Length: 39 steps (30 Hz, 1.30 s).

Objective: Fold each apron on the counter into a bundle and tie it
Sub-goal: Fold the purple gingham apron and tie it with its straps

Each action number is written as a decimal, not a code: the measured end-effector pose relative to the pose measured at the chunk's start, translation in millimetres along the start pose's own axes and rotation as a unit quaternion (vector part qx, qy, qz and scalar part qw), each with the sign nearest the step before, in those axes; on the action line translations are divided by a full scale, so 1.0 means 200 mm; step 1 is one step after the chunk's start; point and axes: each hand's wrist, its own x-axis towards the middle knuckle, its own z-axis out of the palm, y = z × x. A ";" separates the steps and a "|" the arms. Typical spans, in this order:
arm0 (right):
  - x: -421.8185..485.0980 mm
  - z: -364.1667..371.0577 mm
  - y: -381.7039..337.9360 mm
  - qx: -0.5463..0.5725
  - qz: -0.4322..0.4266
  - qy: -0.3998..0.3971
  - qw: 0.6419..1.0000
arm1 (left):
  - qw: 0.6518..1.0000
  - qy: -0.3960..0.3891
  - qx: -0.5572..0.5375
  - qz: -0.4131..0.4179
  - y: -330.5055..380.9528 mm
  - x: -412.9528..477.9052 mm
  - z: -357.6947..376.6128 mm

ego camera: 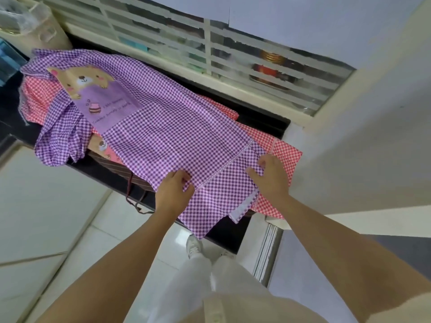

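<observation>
Where the purple apron (168, 127) lies flat on the counter (263, 117) over a red apron (286, 155), its long axis runs away from the person | left hand (173, 186) and right hand (270, 176), equally near, fingers (185, 178) seemingly pinching the near hem | louvred window (256, 54) behind, tiled floor (58, 206) below.

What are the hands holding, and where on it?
The purple checked apron: left hand and right hand each pinch its cloth near the lower hem.

The dark counter (261, 118) bears a red checked apron (286, 155).
</observation>
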 end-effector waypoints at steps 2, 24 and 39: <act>-0.04 0.02 -0.01 0.007 0.012 -0.115 0.993 | 1.000 -0.015 -0.004 -0.014 0.00 0.00 0.02; -0.18 -0.01 -0.13 0.176 0.370 -0.292 0.864 | 0.995 -0.066 0.060 0.047 0.00 -0.30 0.16; -0.35 0.11 -0.01 0.299 0.329 -0.283 0.850 | 0.983 -0.059 0.175 0.021 0.08 -0.36 0.35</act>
